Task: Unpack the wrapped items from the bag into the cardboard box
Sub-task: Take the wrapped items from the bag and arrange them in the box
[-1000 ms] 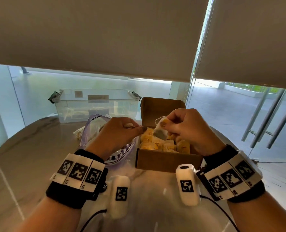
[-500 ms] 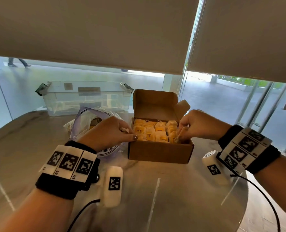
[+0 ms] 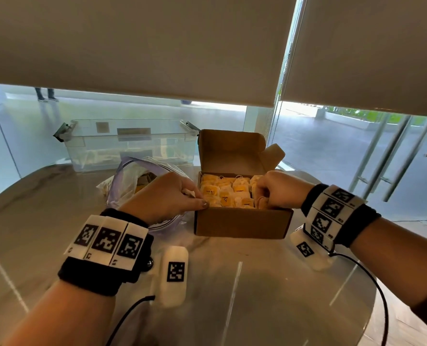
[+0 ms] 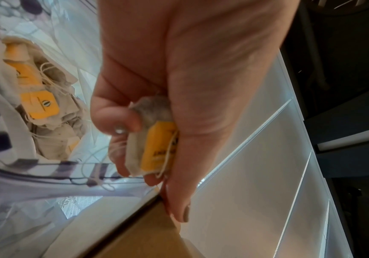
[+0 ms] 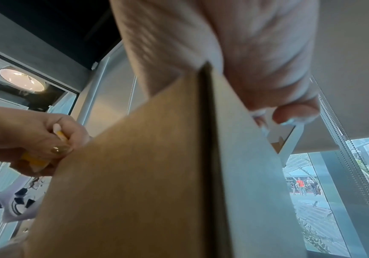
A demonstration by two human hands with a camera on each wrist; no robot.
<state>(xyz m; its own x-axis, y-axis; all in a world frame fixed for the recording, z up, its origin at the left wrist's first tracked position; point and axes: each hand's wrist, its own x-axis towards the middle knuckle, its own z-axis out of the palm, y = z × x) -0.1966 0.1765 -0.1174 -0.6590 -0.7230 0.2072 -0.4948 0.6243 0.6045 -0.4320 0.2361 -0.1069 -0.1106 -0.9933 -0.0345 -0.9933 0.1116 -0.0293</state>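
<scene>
An open cardboard box (image 3: 242, 222) stands mid-table, filled with several tea bags (image 3: 228, 193) that carry yellow tags. My left hand (image 3: 195, 198) rests at the box's front left corner, its thumb on the rim. In the left wrist view its fingers grip a yellow-tagged tea bag (image 4: 154, 150) against the palm. My right hand (image 3: 264, 199) reaches over the right wall, curled fingers pinching a tea bag (image 3: 261, 203) at the front right corner. The box wall (image 5: 134, 174) hides those fingertips in the right wrist view. A clear zip bag (image 3: 132, 181) left of the box holds more tea bags (image 4: 39, 104).
A clear plastic bin (image 3: 130, 143) stands behind the zip bag at the table's far edge. The box lid (image 3: 232, 151) stands upright at the back. The round marble table (image 3: 232, 295) ends close to the right of the box. Window blinds hang beyond.
My right hand has carried a tea bag from above the box down into its front right corner. My left hand has stayed at the front left corner with its tea bag.
</scene>
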